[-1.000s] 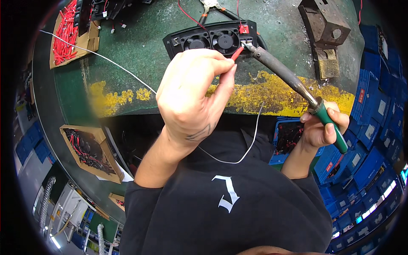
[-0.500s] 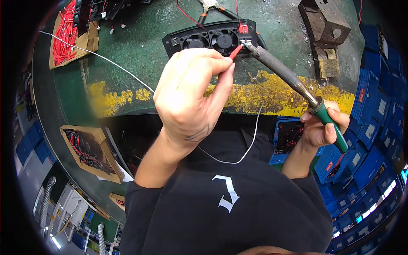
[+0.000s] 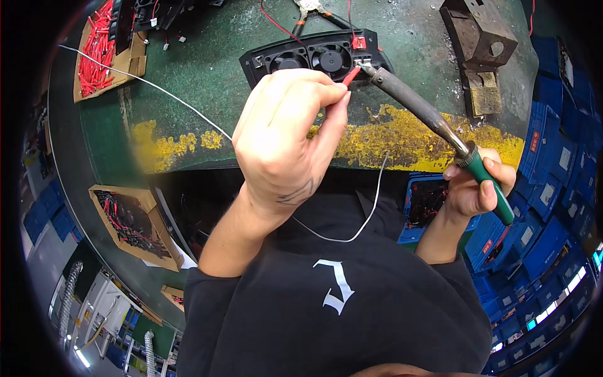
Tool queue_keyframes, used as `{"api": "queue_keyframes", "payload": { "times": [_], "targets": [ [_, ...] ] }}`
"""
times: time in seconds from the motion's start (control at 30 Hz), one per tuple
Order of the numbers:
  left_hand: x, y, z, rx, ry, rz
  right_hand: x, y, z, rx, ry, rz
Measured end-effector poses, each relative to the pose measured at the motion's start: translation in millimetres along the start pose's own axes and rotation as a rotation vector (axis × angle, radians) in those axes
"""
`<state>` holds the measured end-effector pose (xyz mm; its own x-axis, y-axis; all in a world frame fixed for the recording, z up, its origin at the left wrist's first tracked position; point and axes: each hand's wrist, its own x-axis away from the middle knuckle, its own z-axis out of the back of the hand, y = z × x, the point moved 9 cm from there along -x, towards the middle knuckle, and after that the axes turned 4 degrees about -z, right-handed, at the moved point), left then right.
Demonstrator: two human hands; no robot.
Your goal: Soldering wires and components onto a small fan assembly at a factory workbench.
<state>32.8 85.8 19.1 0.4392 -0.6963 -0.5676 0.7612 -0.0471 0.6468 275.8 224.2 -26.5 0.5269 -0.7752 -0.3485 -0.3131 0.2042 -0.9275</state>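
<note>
At the far left of the green desk (image 3: 207, 56), a cardboard box (image 3: 130, 65) holds a heap of thin red pieces; dark parts overlap its upper right side, so its full contents are hard to make out. Below, a second cardboard box (image 3: 143, 202) holds tangled black and red wires. Black housings (image 3: 176, 14) with small white plugs are cut off by the upper edge. A thin pale wire (image 3: 182, 103) runs rightward, vanishes behind the left hand (image 3: 286, 132), and shows again below as a loop.

The left hand pinches a slim red tube (image 3: 353, 76) between thumb and forefinger, the other fingers curled; its near end is hidden in the grip. Just beyond lies the black twin-fan panel (image 3: 370, 41) on the desk, the lower part of its left fan covered by the knuckles. Behind it, pliers (image 3: 301, 26) are partly hidden by the panel and cut off above.

The soldering iron (image 3: 414, 103) slants to the panel's right end, its tip beside the red tube at a small silvery terminal; whether they touch cannot be told. The right hand (image 3: 474, 185) wraps the iron's green handle. Farther right stand a rusty metal bracket (image 3: 480, 38) and, at the rim, stacked blue crates (image 3: 546, 188), bent and dim.
</note>
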Motion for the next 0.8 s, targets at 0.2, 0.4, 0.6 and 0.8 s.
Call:
{"api": "queue_keyframes", "payload": {
  "times": [0.2,0.4,0.6,0.8],
  "targets": [
    [-2.2,1.3,0.3,-0.003,0.004,-0.005,0.9,1.0,1.8,0.006,-0.002,-0.007],
    [-2.4,1.0,-1.5,-0.018,-0.003,0.0,0.3,1.5,2.0,0.002,0.009,-0.004],
    [-3.8,3.3,-3.3,-0.036,-0.016,-0.015,0.7,1.8,3.2,0.0,0.017,-0.007],
    [-6.5,11.5,-5.8,-0.114,-0.017,-0.114,1.0,4.7,3.4,-0.009,0.009,-0.02]
  ]
}}
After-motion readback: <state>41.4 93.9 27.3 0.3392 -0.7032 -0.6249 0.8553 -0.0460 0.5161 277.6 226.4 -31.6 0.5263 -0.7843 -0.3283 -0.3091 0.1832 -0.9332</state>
